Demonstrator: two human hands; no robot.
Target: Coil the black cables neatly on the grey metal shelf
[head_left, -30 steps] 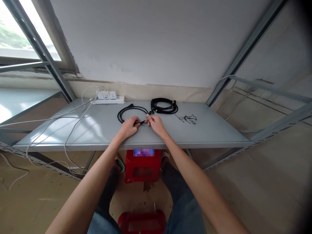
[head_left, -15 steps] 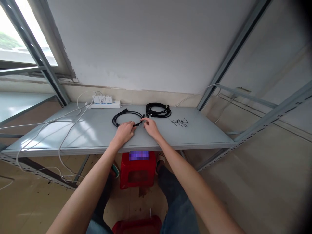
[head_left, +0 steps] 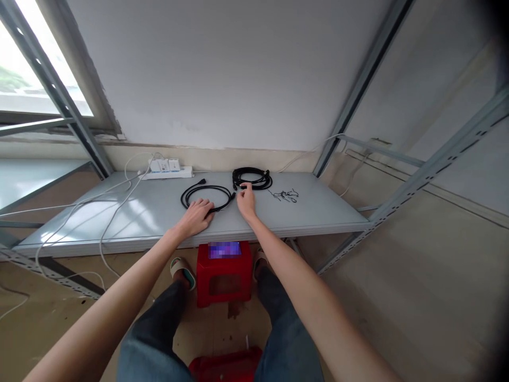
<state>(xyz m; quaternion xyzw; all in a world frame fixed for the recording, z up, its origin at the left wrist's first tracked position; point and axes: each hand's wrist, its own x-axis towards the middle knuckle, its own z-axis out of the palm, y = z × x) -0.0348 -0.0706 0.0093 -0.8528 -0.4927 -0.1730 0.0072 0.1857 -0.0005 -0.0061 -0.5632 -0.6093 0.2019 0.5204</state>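
Observation:
A black cable lies on the grey shelf in a loose ring, one plug at its back and a connector at its right side. My left hand rests palm down over the ring's front, fingers stretched out and touching the cable. Just right of the connector is my right hand, its index finger reaching forward and its thumb apart; nothing shows between them. Behind that hand sits a thicker coil of black cable, its front edge close to the index finger.
Thin black twist ties lie loose on the shelf at right. A white power strip with plugged-in adapters stands by the wall, white cords trailing over the left front edge. Below are a red stool and metal posts.
My right hand has come off the cable ring's right side, its index finger now pointing forward towards the thicker coil. My left hand has shifted slightly left. The view has tilted a little.

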